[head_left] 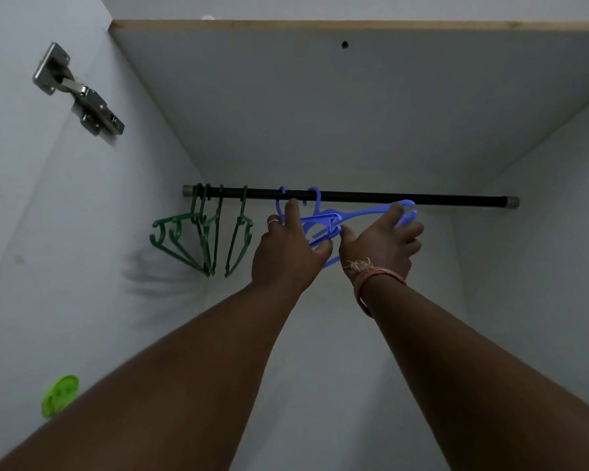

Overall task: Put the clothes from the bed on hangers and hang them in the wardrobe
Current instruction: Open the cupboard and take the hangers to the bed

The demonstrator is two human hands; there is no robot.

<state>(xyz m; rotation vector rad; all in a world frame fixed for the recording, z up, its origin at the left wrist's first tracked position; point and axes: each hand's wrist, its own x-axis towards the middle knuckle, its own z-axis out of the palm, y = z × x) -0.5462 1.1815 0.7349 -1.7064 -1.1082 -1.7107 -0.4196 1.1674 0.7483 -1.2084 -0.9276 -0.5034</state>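
Observation:
I look up into a pale wardrobe where a black rail (456, 199) runs across. Several green hangers (204, 239) hang empty at its left end. In the middle, blue hangers (361, 212) hook over the rail, tilted and bunched together. My left hand (288, 253) reaches up to them, its fingers curled around the blue hangers near their hooks. My right hand (385, 243) grips the arm of a blue hanger further right, thumb under it. No clothes are in view.
A metal door hinge (82, 93) sits on the left wall of the wardrobe. A bright green round hook (60, 396) is stuck low on that wall. The wardrobe's top panel (354, 96) is above the rail. The rail's right half carries nothing.

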